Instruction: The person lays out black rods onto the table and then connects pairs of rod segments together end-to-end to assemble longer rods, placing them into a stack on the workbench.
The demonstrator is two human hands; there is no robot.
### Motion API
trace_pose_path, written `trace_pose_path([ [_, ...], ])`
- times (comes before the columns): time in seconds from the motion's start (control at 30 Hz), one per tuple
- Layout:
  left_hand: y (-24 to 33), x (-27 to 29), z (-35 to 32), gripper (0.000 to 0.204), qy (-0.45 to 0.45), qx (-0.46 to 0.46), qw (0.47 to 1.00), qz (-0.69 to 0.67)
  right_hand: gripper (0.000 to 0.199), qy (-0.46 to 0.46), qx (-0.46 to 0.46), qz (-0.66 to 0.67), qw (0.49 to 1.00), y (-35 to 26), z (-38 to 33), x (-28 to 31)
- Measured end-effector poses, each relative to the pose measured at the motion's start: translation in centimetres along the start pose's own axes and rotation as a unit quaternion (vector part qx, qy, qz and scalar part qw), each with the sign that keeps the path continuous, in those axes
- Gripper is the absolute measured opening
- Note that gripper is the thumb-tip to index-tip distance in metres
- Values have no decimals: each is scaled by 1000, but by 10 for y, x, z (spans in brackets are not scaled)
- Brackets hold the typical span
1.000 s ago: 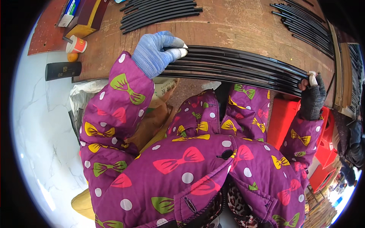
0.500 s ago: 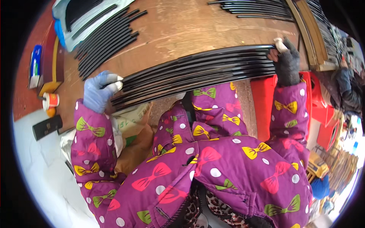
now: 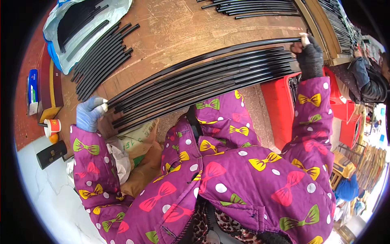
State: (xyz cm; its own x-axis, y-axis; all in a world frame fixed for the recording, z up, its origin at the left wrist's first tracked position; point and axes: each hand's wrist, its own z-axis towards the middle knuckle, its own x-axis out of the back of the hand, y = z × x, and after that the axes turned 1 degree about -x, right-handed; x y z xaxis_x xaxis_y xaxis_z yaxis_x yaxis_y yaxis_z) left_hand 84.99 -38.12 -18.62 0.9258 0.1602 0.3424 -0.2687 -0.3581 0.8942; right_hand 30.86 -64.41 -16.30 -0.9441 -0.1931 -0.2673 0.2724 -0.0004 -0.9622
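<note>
One black rod [image 3: 207, 55] spanned upper centre of frame; left hand [image 3: 90, 114] pinched its left end, right hand [image 3: 309, 57] its right; more rods [image 3: 260, 65] lay just below, count unclear; one paper cup [image 3: 53, 127], far left

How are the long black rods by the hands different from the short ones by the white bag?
The long, thin black rods look longer than the short, thin black rods. The left hand and right hand hold long ones; neither touches short ones. All are black.
</note>
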Motion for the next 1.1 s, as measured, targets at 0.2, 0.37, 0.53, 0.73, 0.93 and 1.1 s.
trace_pose_path([
  [0.2,7,-11,11,12,32,92,993,62,21,28,-77,-158,984,1,19,24],
  [0.37,-3,-16,15,12,24,8,991,134,42,76,-66,-519,849,16,30,28],
  [0.53,7,-16,9,10,19,-54,970,236,34,-3,27,-754,656,24,49,-18],
  [0.73,10,-16,24,11,84,-135,949,272,31,-110,222,-760,601,33,80,-47],
  [0.93,8,-13,44,22,144,-104,878,445,38,-158,118,-862,468,19,71,-70],
  [1.1,-1,-14,45,24,150,-188,822,517,43,-183,156,-883,404,16,59,-94],
])
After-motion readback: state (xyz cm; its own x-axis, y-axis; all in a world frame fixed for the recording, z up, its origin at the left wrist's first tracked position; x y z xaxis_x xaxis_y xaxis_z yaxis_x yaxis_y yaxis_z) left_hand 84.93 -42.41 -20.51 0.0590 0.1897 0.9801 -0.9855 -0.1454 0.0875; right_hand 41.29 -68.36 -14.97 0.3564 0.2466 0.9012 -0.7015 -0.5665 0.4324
